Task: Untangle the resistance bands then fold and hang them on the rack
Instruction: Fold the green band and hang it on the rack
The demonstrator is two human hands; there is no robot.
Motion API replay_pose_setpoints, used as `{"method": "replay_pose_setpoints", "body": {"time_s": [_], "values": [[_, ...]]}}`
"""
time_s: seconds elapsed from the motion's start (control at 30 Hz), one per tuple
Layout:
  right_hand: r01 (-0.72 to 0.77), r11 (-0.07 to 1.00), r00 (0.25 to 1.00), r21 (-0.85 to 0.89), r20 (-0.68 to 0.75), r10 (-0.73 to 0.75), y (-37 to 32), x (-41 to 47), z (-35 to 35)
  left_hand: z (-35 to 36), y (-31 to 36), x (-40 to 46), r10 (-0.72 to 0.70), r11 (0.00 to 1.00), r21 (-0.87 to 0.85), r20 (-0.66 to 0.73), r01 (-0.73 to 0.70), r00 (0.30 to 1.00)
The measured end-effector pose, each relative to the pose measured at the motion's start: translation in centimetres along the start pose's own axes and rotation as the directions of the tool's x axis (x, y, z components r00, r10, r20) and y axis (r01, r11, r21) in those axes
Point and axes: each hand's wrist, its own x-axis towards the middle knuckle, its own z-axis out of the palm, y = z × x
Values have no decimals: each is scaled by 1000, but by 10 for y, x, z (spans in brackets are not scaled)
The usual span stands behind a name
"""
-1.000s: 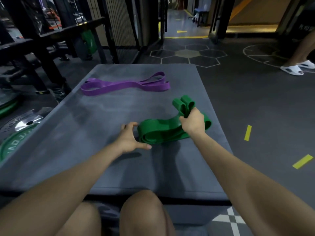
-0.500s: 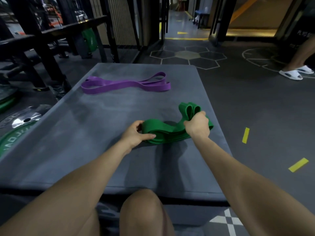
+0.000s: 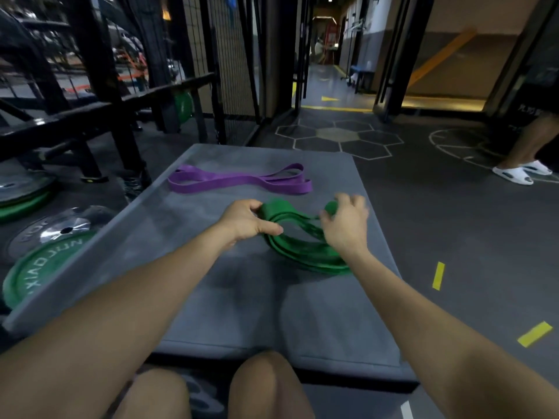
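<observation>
Since half a second ago the left hand (image 3: 246,220) has moved from the band's end to pinching the coiled green rubber resistance band (image 3: 298,244) at its far-left bend, thumb on top. The right hand (image 3: 344,226) has let go of the upright loops; fingers now loosely curled over the right end, grip blurred, cannot tell. Band is flat, wide, matte, in several stacked loops, lying on the grey padded mat (image 3: 211,297). The purple flat rubber band (image 3: 242,179) lies folded behind, unmoved.
</observation>
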Motion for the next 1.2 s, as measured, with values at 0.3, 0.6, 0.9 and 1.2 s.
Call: {"method": "replay_pose_setpoints", "body": {"time_s": [0.3,0.6,0.9,1.2], "values": [[579,771,815,-264,154,-559,-107,-24,1,-86,61,-39,6,973,233,2,-6,1000],[724,652,685,-224,127,-717,-215,-35,21,-183,60,-79,35,911,405,-249,72,968],[706,705,704,70,44,-709,-313,-5,39,-233,-3,-107,419,642,740,-556,198,718],[762,640,636,102,72,-768,-374,34,67,-297,27,-98,491,674,718,-612,175,620]]}}
